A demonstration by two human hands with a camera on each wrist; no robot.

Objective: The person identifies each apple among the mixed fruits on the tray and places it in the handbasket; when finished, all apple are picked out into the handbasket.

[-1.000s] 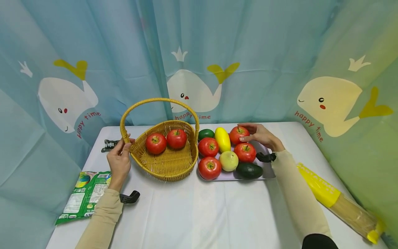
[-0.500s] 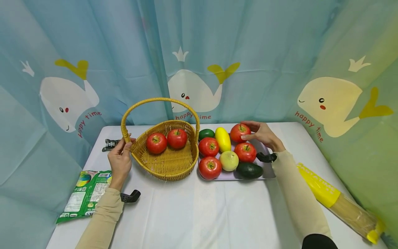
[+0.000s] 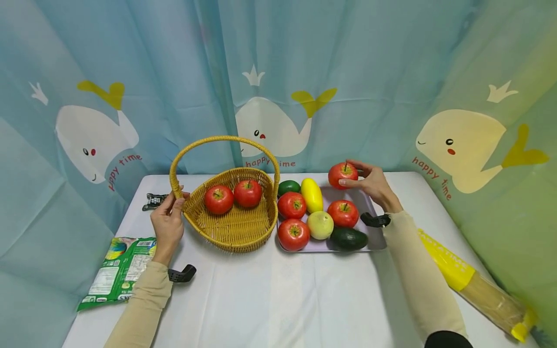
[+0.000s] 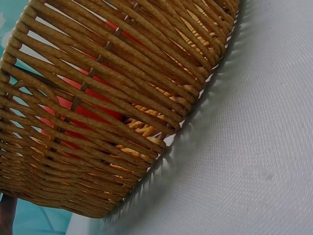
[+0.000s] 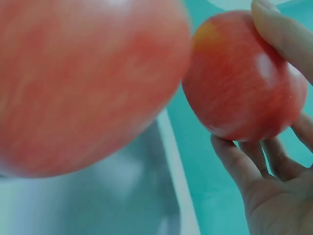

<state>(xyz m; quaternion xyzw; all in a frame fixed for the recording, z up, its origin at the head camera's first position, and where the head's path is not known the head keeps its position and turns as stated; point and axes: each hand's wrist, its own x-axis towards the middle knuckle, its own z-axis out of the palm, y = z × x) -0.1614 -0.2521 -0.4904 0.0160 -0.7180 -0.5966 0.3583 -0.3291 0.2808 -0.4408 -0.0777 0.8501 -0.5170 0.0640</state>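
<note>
- Nearest us, a green bag (image 3: 115, 270) lies at the left of the table (image 3: 261, 299), a yellow packet (image 3: 476, 285) at the right.
- Our left hand (image 3: 167, 222) grips the basket (image 3: 235, 232) at the foot of its handle (image 3: 226, 138); two apples (image 3: 219, 199) sit inside.
- Beside it, the tray (image 3: 376, 239) bears an avocado (image 3: 348, 239), three red apples (image 3: 293, 235) and other fruit (image 3: 312, 195).
- Farthest off, our right hand (image 3: 375, 186) holds a single apple (image 3: 342, 175) between thumb (image 5: 286, 36) and fingers (image 5: 239, 164), raised by the tray's far edge.

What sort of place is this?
Perhaps a corner set up for play or filming, but I can't be sure: a whale-print curtain hangs around a white-covered table, where a basket and a tray hold red apples.
</note>
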